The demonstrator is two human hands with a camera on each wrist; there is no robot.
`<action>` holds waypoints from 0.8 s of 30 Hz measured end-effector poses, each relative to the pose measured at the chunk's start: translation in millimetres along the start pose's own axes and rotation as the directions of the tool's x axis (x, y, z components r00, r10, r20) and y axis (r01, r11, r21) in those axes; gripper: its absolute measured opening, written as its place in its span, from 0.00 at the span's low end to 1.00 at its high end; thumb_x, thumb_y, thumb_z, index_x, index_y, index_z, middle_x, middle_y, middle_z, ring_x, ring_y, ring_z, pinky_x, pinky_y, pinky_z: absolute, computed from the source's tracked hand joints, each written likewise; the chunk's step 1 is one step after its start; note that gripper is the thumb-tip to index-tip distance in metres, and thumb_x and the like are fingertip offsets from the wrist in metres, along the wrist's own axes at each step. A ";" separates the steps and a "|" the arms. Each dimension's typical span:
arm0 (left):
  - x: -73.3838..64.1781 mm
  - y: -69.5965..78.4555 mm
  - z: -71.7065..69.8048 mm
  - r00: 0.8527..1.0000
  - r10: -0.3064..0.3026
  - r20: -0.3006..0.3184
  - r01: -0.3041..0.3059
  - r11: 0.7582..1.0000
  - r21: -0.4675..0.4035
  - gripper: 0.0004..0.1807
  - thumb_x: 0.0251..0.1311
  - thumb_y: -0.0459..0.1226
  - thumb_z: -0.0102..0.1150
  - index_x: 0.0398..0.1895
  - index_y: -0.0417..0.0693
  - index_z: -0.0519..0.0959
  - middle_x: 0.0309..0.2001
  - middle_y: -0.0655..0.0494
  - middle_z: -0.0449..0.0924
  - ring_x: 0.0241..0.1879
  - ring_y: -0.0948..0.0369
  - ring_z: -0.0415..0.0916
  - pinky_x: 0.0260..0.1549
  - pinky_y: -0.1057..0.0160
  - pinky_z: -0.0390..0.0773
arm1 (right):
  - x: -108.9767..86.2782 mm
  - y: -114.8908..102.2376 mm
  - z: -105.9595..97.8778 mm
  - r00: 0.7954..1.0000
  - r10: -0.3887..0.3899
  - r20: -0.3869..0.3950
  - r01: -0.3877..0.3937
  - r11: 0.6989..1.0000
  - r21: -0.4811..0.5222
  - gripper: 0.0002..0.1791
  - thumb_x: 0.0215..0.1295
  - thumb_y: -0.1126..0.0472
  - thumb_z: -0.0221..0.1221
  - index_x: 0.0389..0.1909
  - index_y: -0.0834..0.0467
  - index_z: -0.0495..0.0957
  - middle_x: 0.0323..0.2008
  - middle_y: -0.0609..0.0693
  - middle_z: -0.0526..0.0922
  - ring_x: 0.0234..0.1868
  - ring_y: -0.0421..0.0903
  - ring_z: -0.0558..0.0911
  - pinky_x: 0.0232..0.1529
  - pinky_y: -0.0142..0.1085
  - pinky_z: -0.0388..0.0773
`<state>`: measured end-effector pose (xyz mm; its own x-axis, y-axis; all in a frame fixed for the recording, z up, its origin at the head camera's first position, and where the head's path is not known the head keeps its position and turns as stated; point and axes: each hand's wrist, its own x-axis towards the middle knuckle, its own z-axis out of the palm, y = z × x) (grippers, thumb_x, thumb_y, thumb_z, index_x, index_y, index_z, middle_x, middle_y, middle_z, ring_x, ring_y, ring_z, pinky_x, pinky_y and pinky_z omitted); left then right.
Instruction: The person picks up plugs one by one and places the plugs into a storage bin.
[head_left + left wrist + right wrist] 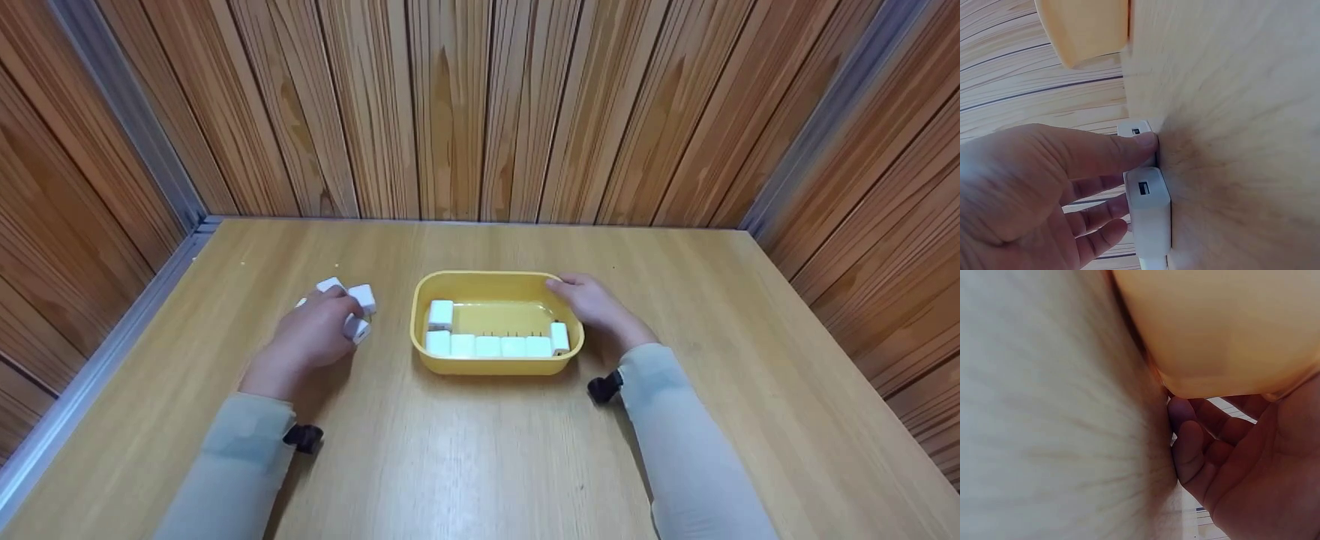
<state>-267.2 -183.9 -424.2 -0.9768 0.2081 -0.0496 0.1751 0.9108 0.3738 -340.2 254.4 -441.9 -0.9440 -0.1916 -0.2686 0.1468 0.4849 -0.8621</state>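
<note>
White USB charger blocks (363,298) stand in a small cluster on the table at the left. My left hand (319,330) is over them, palm partly hiding the group. In the left wrist view, its thumb presses the front of one charger (1135,128), with the fingers curled behind. A second charger (1150,211) stands beside it, USB port facing the camera. At the centre is a yellow tub (495,366) with a row of white chargers (487,346) along its near side and another charger (441,313) behind the row's left end. My right hand (596,304) grips the tub's right rim, thumb on top.
Wood-panelled walls (450,112) enclose the wooden table (465,457) at the back and sides. Small pale specks lie near the table's back left. A black strap-mounted device (304,438) is on each wrist.
</note>
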 end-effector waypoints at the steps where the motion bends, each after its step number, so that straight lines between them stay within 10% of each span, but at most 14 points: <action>1: -0.3 0.6 0.4 1.000 -0.001 0.001 0.001 1.000 -0.003 0.21 0.65 0.31 0.76 0.62 0.45 0.87 0.60 0.45 0.79 0.61 0.41 0.73 0.67 0.33 0.74 | -0.2 -0.1 0.1 1.000 0.009 0.000 -0.009 1.000 0.001 0.39 0.89 0.41 0.50 0.86 0.64 0.61 0.79 0.62 0.71 0.80 0.58 0.70 0.84 0.53 0.57; 24: 2.1 8.0 7.7 0.996 0.088 0.011 -0.088 0.995 0.036 0.16 0.66 0.37 0.79 0.56 0.45 0.90 0.52 0.46 0.88 0.53 0.45 0.81 0.61 0.37 0.79 | -2.6 0.8 1.9 0.998 0.070 0.005 -0.070 0.996 0.062 0.43 0.87 0.38 0.52 0.88 0.60 0.57 0.83 0.58 0.66 0.83 0.56 0.65 0.86 0.53 0.53</action>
<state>-267.0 -173.4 -428.5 -0.9563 0.2911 -0.0269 0.2647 0.9013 0.3430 -337.0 253.6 -442.7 -0.9299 -0.1619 -0.3303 0.2305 0.4434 -0.8662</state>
